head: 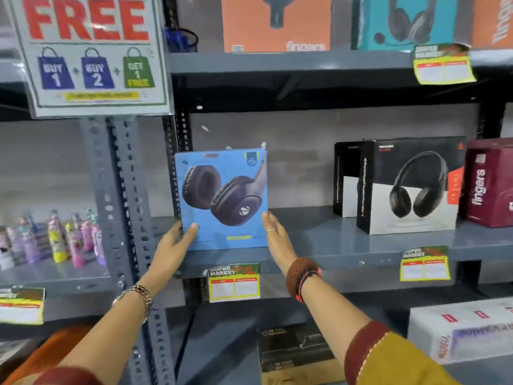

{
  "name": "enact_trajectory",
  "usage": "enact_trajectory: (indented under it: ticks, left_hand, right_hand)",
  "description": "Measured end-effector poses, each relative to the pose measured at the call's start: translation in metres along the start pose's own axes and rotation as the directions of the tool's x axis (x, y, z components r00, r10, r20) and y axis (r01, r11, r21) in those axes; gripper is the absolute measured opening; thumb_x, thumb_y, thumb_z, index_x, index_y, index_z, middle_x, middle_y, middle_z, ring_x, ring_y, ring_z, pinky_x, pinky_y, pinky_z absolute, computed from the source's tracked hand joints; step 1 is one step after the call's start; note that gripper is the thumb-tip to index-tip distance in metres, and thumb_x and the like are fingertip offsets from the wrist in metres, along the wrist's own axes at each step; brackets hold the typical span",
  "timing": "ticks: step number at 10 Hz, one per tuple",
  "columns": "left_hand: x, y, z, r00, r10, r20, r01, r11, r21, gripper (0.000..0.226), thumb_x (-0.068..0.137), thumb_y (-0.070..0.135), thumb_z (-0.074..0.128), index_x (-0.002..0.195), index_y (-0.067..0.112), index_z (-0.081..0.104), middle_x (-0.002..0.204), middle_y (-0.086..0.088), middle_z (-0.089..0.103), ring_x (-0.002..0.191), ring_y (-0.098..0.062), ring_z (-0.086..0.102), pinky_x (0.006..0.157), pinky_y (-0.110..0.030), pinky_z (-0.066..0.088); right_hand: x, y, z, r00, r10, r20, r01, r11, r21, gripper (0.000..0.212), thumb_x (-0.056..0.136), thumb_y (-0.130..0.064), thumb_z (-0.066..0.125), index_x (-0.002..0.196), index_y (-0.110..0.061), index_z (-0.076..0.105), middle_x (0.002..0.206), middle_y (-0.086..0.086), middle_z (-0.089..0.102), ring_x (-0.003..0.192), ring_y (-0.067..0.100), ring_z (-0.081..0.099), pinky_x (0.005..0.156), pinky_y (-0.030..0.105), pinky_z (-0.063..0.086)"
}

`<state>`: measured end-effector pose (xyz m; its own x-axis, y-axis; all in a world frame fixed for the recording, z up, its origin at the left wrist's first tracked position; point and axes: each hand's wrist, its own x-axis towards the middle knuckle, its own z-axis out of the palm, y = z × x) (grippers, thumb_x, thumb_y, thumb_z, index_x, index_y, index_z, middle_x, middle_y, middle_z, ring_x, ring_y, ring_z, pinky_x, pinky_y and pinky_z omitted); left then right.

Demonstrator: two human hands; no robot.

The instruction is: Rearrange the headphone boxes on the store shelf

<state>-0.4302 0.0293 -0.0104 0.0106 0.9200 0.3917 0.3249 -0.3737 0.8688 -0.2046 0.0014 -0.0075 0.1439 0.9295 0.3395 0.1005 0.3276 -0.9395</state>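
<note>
Head view is showing a person holding a blue box (pixel 222 198) upright at the left end of the middle shelf (pixel 319 237), its printed face with the headphone picture turned outward. The left hand (pixel 173 245) is gripping the box's lower left corner, thumb lying across the front and the other fingers (pixel 177 227) wrapping behind the edge, so the hand is clamped on the box. The right hand (pixel 274 234) is pressing flat against the lower right edge, its fingers (pixel 268 219) held together and straight against the side of the box rather than curled around it. The bottom of the box is sitting at the shelf's front part; whether it is fully resting there or slightly lifted cannot be told.

Well apart to the right on the same shelf, a black box (pixel 410 187) is standing upright with a second dark box just behind its left side, and a maroon box (pixel 490 184) is standing just beside it at the right. On the shelf above, an orange box (pixel 277 23) and a teal box (pixel 402 22) are standing side by side. A price tag (pixel 234 283) is hanging from the shelf's front lip just below the blue box. A promo sign (pixel 88 51) is hanging at upper left.
</note>
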Motion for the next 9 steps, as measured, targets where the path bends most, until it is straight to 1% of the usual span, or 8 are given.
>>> enact_trajectory:
  ticks: [2, 3, 4, 5, 6, 7, 8, 9]
  left_hand:
    - [0.006, -0.001, -0.004, 0.989, -0.079, 0.123, 0.090, 0.992, -0.093, 0.085, 0.066, 0.087, 0.037, 0.135, 0.039, 0.046, 0.135, 0.014, 0.054, 0.127, -0.013, 0.049, 0.109, -0.037, 0.036]
    - [0.008, 0.004, -0.004, 0.985, -0.064, 0.161, 0.085, 0.988, -0.127, 0.061, 0.061, 0.090, 0.033, 0.110, 0.059, 0.051, 0.105, 0.036, 0.060, 0.105, 0.007, 0.055, 0.084, -0.016, 0.040]
    - [0.009, 0.004, -0.003, 0.984, -0.048, 0.174, 0.071, 0.989, -0.130, 0.053, 0.061, 0.092, 0.029, 0.102, 0.065, 0.050, 0.096, 0.042, 0.060, 0.099, 0.013, 0.054, 0.083, -0.013, 0.038]
    - [0.010, 0.002, -0.002, 0.981, -0.036, 0.193, 0.057, 0.993, -0.106, 0.044, 0.063, 0.093, 0.021, 0.092, 0.076, 0.050, 0.098, 0.043, 0.058, 0.104, 0.009, 0.053, 0.100, -0.023, 0.034]
    - [0.005, 0.004, -0.004, 0.979, -0.054, 0.196, 0.073, 0.994, -0.088, 0.056, 0.062, 0.093, 0.017, 0.102, 0.072, 0.049, 0.118, 0.031, 0.058, 0.119, -0.005, 0.051, 0.113, -0.035, 0.027]
    - [-0.001, 0.000, -0.003, 0.988, -0.055, 0.147, 0.060, 0.998, -0.026, 0.084, 0.066, 0.091, 0.016, 0.136, 0.050, 0.038, 0.147, 0.017, 0.041, 0.138, -0.015, 0.037, 0.119, -0.041, 0.020]
    - [-0.015, 0.001, 0.000, 0.993, 0.096, 0.061, -0.100, 0.993, 0.064, 0.079, 0.078, 0.079, 0.023, 0.147, 0.042, 0.018, 0.151, 0.024, 0.022, 0.143, -0.007, 0.023, 0.116, -0.029, 0.014]
    - [-0.032, 0.015, -0.004, 0.922, 0.386, 0.022, -0.381, 0.899, 0.216, 0.067, 0.092, 0.060, 0.027, 0.150, 0.036, 0.002, 0.159, 0.022, 0.002, 0.144, 0.007, 0.002, 0.115, -0.017, 0.007]
  right_hand:
    - [0.018, 0.001, -0.001, 0.996, 0.082, 0.025, -0.083, 0.996, 0.015, 0.070, 0.090, -0.063, 0.022, 0.143, -0.020, 0.034, 0.152, 0.001, 0.034, 0.140, 0.017, 0.030, 0.118, 0.040, 0.019]
    - [0.026, -0.002, 0.001, 0.994, 0.110, 0.012, -0.110, 0.994, 0.014, 0.074, 0.087, -0.068, 0.016, 0.143, -0.023, 0.034, 0.152, 0.002, 0.036, 0.140, 0.019, 0.031, 0.117, 0.044, 0.022]
    - [0.029, -0.003, 0.002, 0.991, 0.131, 0.003, -0.131, 0.991, 0.011, 0.074, 0.086, -0.069, 0.014, 0.143, -0.026, 0.033, 0.152, 0.000, 0.035, 0.140, 0.018, 0.030, 0.117, 0.044, 0.020]
    - [0.031, -0.002, 0.002, 0.988, 0.155, -0.012, -0.155, 0.988, 0.001, 0.077, 0.084, -0.071, 0.012, 0.144, -0.026, 0.032, 0.152, -0.001, 0.035, 0.141, 0.019, 0.030, 0.117, 0.045, 0.020]
    - [0.031, -0.001, 0.001, 0.985, 0.170, 0.009, -0.170, 0.985, 0.006, 0.078, 0.084, -0.072, 0.011, 0.144, -0.026, 0.031, 0.152, -0.001, 0.034, 0.141, 0.019, 0.030, 0.117, 0.045, 0.019]
    - [0.026, 0.001, 0.001, 0.986, 0.165, 0.011, -0.165, 0.983, 0.083, 0.076, 0.085, -0.070, 0.014, 0.145, -0.026, 0.027, 0.155, -0.004, 0.028, 0.143, 0.017, 0.023, 0.119, 0.041, 0.014]
    - [0.016, 0.004, -0.002, 0.986, 0.086, -0.143, -0.063, 0.986, 0.157, 0.063, 0.091, -0.059, 0.029, 0.142, -0.023, 0.033, 0.152, -0.003, 0.032, 0.139, 0.015, 0.029, 0.115, 0.033, 0.020]
    - [-0.007, -0.010, -0.015, 0.873, -0.245, -0.421, 0.238, 0.969, -0.071, 0.042, 0.094, -0.021, 0.047, 0.136, -0.018, 0.043, 0.143, -0.001, 0.045, 0.135, 0.019, 0.038, 0.107, 0.026, 0.028]
